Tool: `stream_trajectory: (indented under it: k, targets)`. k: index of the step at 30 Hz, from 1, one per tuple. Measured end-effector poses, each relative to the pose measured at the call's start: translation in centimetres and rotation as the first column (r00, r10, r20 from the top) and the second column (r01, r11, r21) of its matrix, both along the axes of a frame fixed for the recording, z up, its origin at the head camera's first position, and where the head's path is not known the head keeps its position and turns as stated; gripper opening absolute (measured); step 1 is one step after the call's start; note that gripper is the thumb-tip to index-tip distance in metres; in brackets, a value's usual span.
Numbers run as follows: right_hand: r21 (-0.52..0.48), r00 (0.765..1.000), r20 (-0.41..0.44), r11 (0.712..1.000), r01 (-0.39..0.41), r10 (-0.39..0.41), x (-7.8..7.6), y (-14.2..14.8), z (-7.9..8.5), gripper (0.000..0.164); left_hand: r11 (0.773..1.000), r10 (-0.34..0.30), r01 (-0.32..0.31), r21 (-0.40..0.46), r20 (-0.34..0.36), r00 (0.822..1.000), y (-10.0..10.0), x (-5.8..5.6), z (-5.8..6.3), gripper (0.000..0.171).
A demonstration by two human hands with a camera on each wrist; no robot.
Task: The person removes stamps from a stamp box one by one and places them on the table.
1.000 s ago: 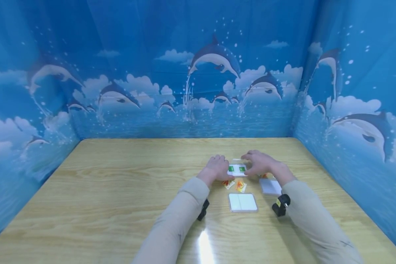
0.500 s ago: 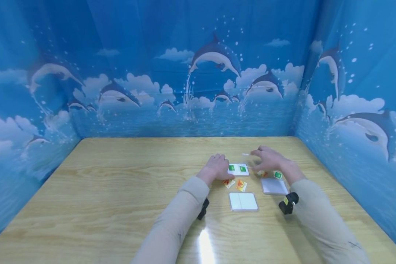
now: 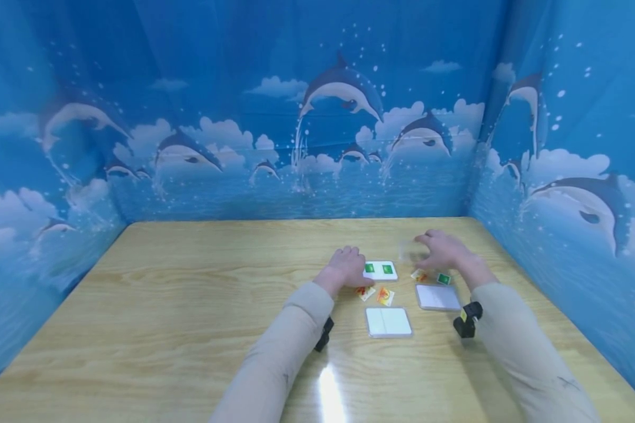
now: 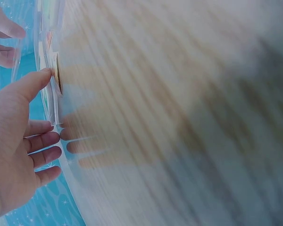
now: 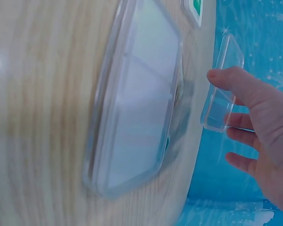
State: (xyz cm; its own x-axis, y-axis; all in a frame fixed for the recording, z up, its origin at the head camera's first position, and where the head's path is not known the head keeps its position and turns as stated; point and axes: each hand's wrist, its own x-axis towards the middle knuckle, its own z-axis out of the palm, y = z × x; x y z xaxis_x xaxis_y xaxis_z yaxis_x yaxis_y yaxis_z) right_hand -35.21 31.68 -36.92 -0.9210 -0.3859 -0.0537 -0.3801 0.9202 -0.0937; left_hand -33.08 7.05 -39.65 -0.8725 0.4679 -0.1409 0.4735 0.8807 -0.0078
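I take the white tray with two green cards (image 3: 380, 270) as my landmark; every place below is read off it.

Left hand (image 3: 345, 268): touching the tray's left edge, fingers loosely bent, thumb tip pressed against the rim in the left wrist view (image 4: 19, 136). It steadies the tray and encloses nothing.

Right hand (image 3: 443, 249): to the right of the tray and a little beyond it, lifted off the wooden table (image 3: 190, 305). It pinches a clear plastic lid (image 3: 408, 251) between thumb and fingertips, other fingers spread. The right wrist view shows the lid (image 5: 221, 84) as a shallow transparent cover held by one end at the thumb.

Key relation: the lid hangs up and to the right of the tray, apart from it, free end pointing back toward the tray. Its long axis seems to run roughly left-right, like the tray's own, but the lid is faint in the head view, so I hold this loosely. The right hand is plainly the nearer hand to the lid; the left is nearer to the tray.

Nearer me than the tray: two orange-printed cards (image 3: 385, 296), then a closed clear case (image 3: 388, 322). Right of the tray: a second closed case (image 3: 437, 296), with a loose green card (image 3: 444, 278) just beyond it.

Writing: none legible; card prints too small to read.
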Motion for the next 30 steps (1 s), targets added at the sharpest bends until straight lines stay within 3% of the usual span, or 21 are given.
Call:
stream_trajectory:
  k: [6,16,30]
  targets:
    - [0.021,0.998,0.048,0.999,0.042,-0.043,-0.9,0.3,-0.1,0.068,1.0,0.0,0.0,-0.003,-0.006,1.0,0.0,0.0,0.1,0.064]
    - [0.048,0.995,0.09,0.998,0.044,-0.048,-2.1,-0.3,-0.3,0.065,1.0,0.007,-0.007,-0.003,0.007,1.0,-0.1,0.2,0.3,0.063]
    - [0.046,0.975,0.193,0.994,0.104,-0.111,-2.3,-1.9,-0.4,0.066,1.0,0.004,-0.004,-0.025,0.008,1.0,0.0,0.3,0.3,0.065]
